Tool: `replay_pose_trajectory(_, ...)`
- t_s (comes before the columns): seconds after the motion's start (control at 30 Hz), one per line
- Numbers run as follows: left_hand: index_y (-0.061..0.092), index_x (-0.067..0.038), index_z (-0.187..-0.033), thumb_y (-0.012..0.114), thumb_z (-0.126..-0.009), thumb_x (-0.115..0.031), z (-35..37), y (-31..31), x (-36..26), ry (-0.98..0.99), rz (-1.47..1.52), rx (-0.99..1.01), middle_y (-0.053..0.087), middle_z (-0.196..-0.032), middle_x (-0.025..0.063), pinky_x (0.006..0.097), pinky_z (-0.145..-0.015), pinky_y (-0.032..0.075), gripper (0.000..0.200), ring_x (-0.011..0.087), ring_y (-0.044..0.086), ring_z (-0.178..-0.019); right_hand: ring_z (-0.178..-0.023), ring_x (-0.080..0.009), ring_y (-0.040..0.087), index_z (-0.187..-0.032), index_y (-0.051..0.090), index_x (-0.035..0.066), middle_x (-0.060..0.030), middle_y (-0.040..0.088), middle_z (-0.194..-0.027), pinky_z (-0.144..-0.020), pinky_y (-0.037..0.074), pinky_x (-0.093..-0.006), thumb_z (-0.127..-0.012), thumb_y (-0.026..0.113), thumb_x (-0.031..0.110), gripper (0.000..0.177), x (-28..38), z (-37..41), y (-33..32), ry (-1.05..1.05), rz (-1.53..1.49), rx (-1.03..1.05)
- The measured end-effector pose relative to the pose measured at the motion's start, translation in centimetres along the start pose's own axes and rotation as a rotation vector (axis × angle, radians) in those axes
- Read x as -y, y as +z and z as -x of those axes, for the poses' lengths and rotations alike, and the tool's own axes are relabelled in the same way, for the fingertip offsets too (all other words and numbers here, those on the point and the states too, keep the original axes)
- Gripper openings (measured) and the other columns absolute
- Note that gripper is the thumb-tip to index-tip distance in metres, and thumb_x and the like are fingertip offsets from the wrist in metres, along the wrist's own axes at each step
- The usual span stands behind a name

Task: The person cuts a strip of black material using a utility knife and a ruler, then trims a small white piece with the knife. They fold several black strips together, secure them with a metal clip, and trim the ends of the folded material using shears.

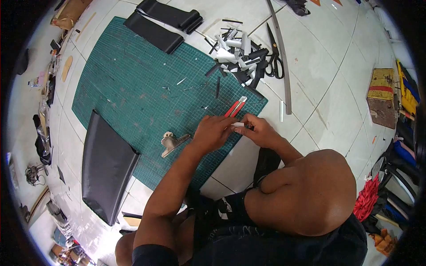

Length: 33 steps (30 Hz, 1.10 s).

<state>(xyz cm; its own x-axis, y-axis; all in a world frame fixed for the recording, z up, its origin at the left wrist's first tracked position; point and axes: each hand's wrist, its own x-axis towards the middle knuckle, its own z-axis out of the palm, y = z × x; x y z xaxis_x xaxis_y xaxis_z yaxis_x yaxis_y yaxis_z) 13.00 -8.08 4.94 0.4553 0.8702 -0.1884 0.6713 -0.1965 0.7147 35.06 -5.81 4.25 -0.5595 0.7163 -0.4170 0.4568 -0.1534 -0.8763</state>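
Observation:
Both my hands meet at the lower right edge of the green cutting mat (pixel 151 88). A small white strip (pixel 238 125) is pinched between the fingers of my left hand (pixel 214 132) and my right hand (pixel 262 131). Just beyond my left hand's fingers lies a red cutter knife (pixel 236 106), its handle end partly hidden by them. A metal bulldog clip (pixel 173 142) rests on the mat to the left of my left wrist. Thin scraps and a short black strip (pixel 218 87) lie on the mat ahead of my hands.
Black and white offcuts (pixel 242 55) are piled at the mat's far right corner, beside black scissors (pixel 274 57) and a long metal ruler (pixel 282 57). Rolled black material (pixel 164 24) lies at the far edge, a folded black sheet (pixel 108 166) at left. A worn box (pixel 382 97) stands right.

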Motion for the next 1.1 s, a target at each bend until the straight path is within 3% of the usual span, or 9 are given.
replay_pose_trajectory(0.13, 0.061, -0.009, -0.12, 0.059, -0.095, -0.026, 0.1, 0.3, 0.9, -0.111, 0.045, -0.092, 0.068, -0.108, 0.0114, 0.0449, -0.092, 0.039, 0.031, 0.0294, 0.063, -0.106, -0.077, -0.0204, 0.064, -0.111, 0.062, 0.002, -0.0136, 0.066, -0.092, -0.069, 0.051, -0.0334, -0.095, 0.065, 0.029, 0.032, -0.9, -0.3, 0.2, 0.044, -0.146, -0.126)
replay_pose_trajectory(0.23, 0.061, -0.009, -0.122, 0.057, -0.098, -0.028, 0.3, -0.5, 2.1, -0.164, 0.141, -0.104, 0.066, -0.112, 0.0138, 0.0426, -0.096, 0.039, 0.031, 0.0287, 0.061, -0.105, -0.076, -0.02, 0.064, -0.111, 0.064, 0.001, -0.0135, 0.066, -0.092, -0.068, 0.051, -0.0324, -0.094, 0.066, 0.027, 0.031, -2.1, -0.4, -1.0, -0.045, 0.168, -0.266)
replay_pose_trajectory(0.33, 0.062, -0.006, -0.117, 0.059, -0.095, -0.025, 0.3, -0.8, 2.4, -0.123, 0.276, -0.16, 0.067, -0.108, 0.0143, 0.0459, -0.097, 0.037, 0.029, 0.0331, 0.062, -0.104, -0.079, -0.0191, 0.064, -0.11, 0.065, 0.001, -0.0136, 0.065, -0.091, -0.068, 0.051, -0.0314, -0.094, 0.066, 0.026, 0.03, -2.9, 0.0, -1.4, -0.094, 0.349, -0.304)
replay_pose_trajectory(0.43, 0.062, -0.004, -0.116, 0.059, -0.095, -0.022, 0.0, -0.7, 2.2, -0.095, 0.342, -0.167, 0.066, -0.106, 0.0166, 0.0454, -0.096, 0.04, 0.028, 0.0349, 0.062, -0.101, -0.083, -0.0178, 0.064, -0.112, 0.066, 0.002, -0.0134, 0.065, -0.094, -0.069, 0.051, -0.0312, -0.094, 0.066, 0.028, 0.031, -2.3, 0.0, -1.3, -0.141, 0.298, -0.35)
replay_pose_trajectory(0.57, 0.061, -0.003, -0.116, 0.061, -0.093, -0.019, -0.5, -0.4, 1.7, -0.022, 0.359, -0.126, 0.066, -0.106, 0.0178, 0.0443, -0.092, 0.044, 0.028, 0.0357, 0.062, -0.099, -0.086, -0.0184, 0.064, -0.111, 0.067, 0.005, -0.0115, 0.065, -0.1, -0.071, 0.052, -0.0328, -0.093, 0.066, 0.028, 0.029, 1.7, -0.6, -0.9, -0.133, -0.065, -0.187)
replay_pose_trajectory(0.77, 0.059, -0.005, -0.115, 0.062, -0.093, -0.019, -0.6, -0.7, 0.5, -0.117, 0.344, -0.036, 0.067, -0.103, 0.0173, 0.0449, -0.09, 0.045, 0.027, 0.0354, 0.063, -0.097, -0.089, -0.0203, 0.063, -0.108, 0.066, 0.004, -0.0111, 0.064, -0.099, -0.074, 0.051, -0.0356, -0.095, 0.063, 0.026, 0.026, 1.2, -2.1, -0.6, -0.183, 0.028, -0.111)
replay_pose_trajectory(0.97, 0.058, -0.007, -0.117, 0.063, -0.091, -0.02, -0.5, -0.9, 0.0, -0.157, 0.267, -0.049, 0.068, -0.104, 0.0152, 0.0449, -0.092, 0.043, 0.029, 0.0333, 0.064, -0.098, -0.087, -0.0195, 0.061, -0.105, 0.062, 0.003, -0.0107, 0.061, -0.097, -0.073, 0.05, -0.0357, -0.097, 0.06, 0.023, 0.022, 0.2, -1.7, -0.3, -0.273, 0.02, -0.195)
replay_pose_trajectory(1.1, 0.059, -0.008, -0.117, 0.064, -0.09, -0.018, -1.0, -1.0, 0.4, -0.124, 0.198, -0.045, 0.068, -0.107, 0.0142, 0.0449, -0.093, 0.042, 0.029, 0.0308, 0.064, -0.103, -0.083, -0.0168, 0.058, -0.102, 0.06, 0.004, -0.0081, 0.059, -0.096, -0.07, 0.048, -0.0323, -0.093, 0.066, 0.022, 0.021, 0.4, -1.3, -0.9, -0.177, -0.068, -0.143)
